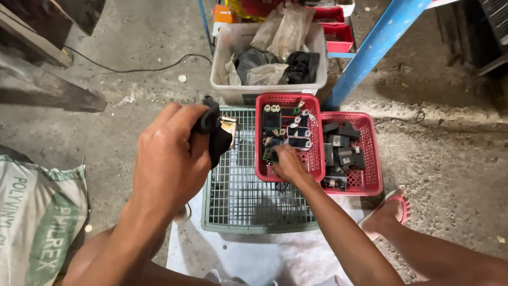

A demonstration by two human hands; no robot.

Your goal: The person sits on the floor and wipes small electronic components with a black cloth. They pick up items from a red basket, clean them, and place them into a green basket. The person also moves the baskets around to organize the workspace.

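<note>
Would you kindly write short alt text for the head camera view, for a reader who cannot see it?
Seen from above, a person's left hand grips a black part over a grey-green crate, while the right hand reaches into a red basket of small electrical parts. A second red basket and a white tub sit nearby on concrete.

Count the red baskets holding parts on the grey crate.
2. One red basket sits where the right hand reaches in; a second red basket lies beside it, toward the foot. More red bins behind are partly hidden.

Rough concrete floor (455, 159), blue post (375, 47), dim light
</note>
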